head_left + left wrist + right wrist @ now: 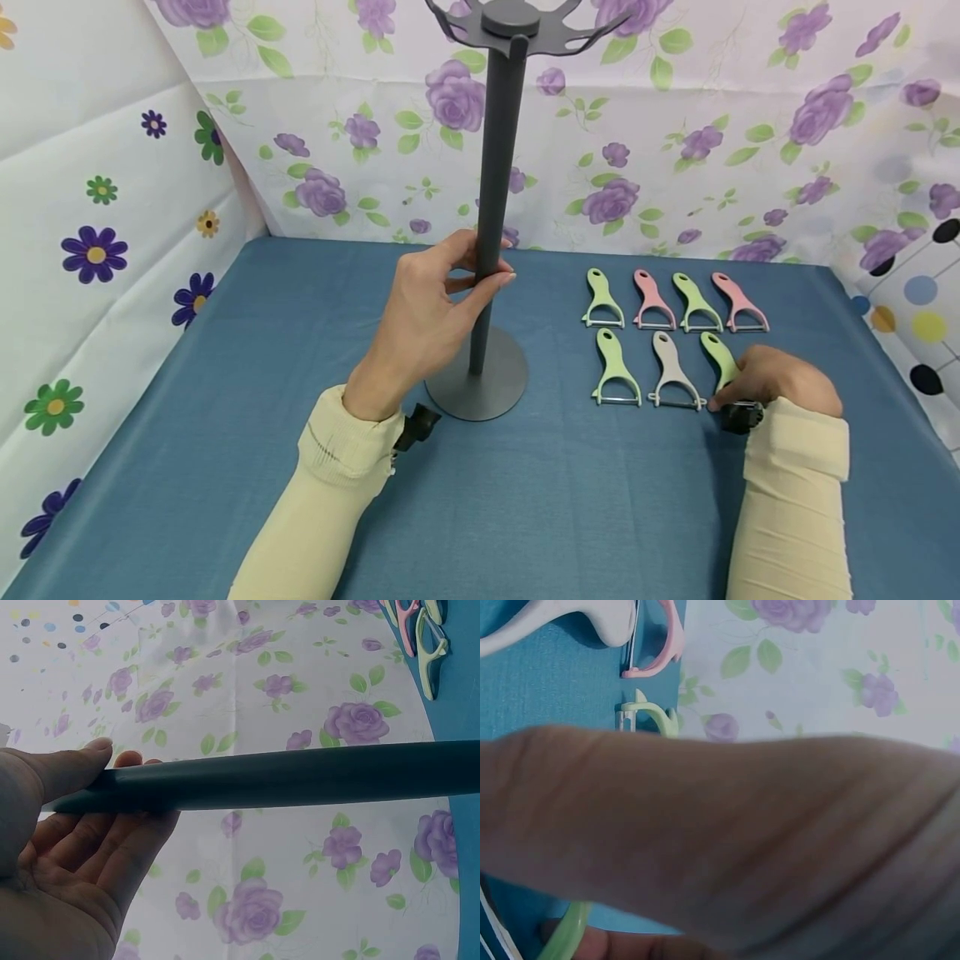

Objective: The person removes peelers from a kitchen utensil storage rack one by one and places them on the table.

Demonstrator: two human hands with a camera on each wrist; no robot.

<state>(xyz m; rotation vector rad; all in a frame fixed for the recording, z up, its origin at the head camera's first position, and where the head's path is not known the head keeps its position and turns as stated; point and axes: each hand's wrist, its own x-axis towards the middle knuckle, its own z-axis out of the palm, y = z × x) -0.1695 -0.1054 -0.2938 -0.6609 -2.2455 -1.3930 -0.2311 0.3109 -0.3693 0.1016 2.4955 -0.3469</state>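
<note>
My left hand [431, 321] grips the dark grey pole [498, 150] of an upright stand, thumb on one side and fingers on the other. The left wrist view shows the left hand [82, 832] around one end of the visible pole [300, 776]. My right hand [783, 383] is at the near row's right end, its curled fingers holding a green Y-shaped peeler [720, 358] by its blade end. That blade end is mostly hidden by the hand. In the right wrist view, part of the green peeler [568, 930] shows beside a fingertip, below the blurred hand [720, 825].
A round base [480, 392] carries the stand on the blue cloth [525, 500]; a hooked ring [517, 29] tops it. Left of my right hand lie a pale peeler [667, 354] and a green peeler [611, 358]. Several green and pink peelers [652, 292] form the row behind.
</note>
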